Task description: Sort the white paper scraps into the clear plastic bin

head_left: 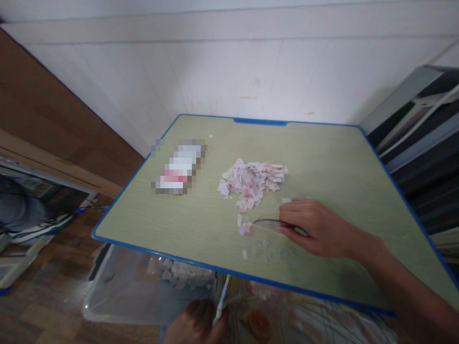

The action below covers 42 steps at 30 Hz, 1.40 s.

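The right grip [317, 222] pinches a thin curved tool [267, 220] beside paper scraps [253, 177]; the left grip [196, 326] clasps a white stick [222, 297].

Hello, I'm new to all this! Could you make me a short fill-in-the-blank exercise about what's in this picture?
1. The hand holding a tweezer-like tool is the person's ____ one.
2. The pale green tabletop has a ____ rim.
3. In the picture, the pixelated item lies to the ____ of the heap of paper scraps.
4. The left hand shows near the picture's ____ edge.

Missing words: right; blue; left; bottom.
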Each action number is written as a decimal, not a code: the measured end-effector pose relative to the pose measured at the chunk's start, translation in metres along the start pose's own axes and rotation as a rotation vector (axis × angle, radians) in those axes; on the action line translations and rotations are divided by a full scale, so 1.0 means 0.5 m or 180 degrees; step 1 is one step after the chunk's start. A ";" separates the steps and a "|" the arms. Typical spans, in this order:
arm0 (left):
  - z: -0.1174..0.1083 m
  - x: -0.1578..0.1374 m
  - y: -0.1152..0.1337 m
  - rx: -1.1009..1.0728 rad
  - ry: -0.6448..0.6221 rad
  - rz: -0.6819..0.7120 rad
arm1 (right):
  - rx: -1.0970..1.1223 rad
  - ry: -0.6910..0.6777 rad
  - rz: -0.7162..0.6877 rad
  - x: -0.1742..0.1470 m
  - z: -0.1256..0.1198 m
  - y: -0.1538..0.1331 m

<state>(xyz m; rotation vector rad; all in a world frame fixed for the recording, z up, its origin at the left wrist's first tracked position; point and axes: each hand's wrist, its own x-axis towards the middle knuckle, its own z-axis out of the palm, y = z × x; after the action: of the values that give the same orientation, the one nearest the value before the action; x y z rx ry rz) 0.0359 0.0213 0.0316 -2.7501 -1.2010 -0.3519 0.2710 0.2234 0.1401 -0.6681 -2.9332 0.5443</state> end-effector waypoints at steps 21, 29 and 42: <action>0.006 -0.004 0.001 -0.0003 0.0006 0.0024 | 0.0295 -0.0425 -0.0254 0.004 0.001 -0.014; 0.005 -0.007 0.001 -0.0119 -0.0099 0.0045 | 0.0256 -0.0345 -0.0301 0.003 0.004 -0.012; 0.005 -0.004 0.002 -0.0065 -0.0057 0.0028 | 0.0063 -0.0573 -0.0454 0.016 0.010 -0.040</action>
<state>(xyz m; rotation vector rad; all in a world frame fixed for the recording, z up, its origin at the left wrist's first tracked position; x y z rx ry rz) 0.0355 0.0199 0.0288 -2.7808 -1.1954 -0.3412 0.2547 0.2085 0.1426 -0.4236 -3.1051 0.6491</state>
